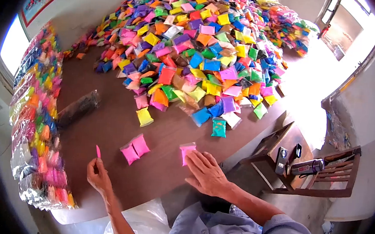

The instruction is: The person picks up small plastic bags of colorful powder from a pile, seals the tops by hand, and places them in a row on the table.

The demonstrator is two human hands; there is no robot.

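Note:
My left hand [98, 174] is raised over the near left part of the brown table, its fingers closed on a small pink strip [98, 151] that points upward. My right hand [207, 172] lies with its fingers spread, the fingertips on a pink packet [187, 150]. Between my hands, two more pink packets [135, 149] lie side by side, touching. A yellow packet [144, 117] and a teal packet [219, 128] lie at the near edge of a large heap of colourful packets [200, 52].
Along the left edge of the table [104, 185] runs a row of clear bags of colourful packets [47, 129], beside a dark wrapped roll [78, 108]. At the right, a wooden stool [277, 145] holds a dark bottle [307, 167] and a small device [281, 160], beside a wooden chair [335, 175].

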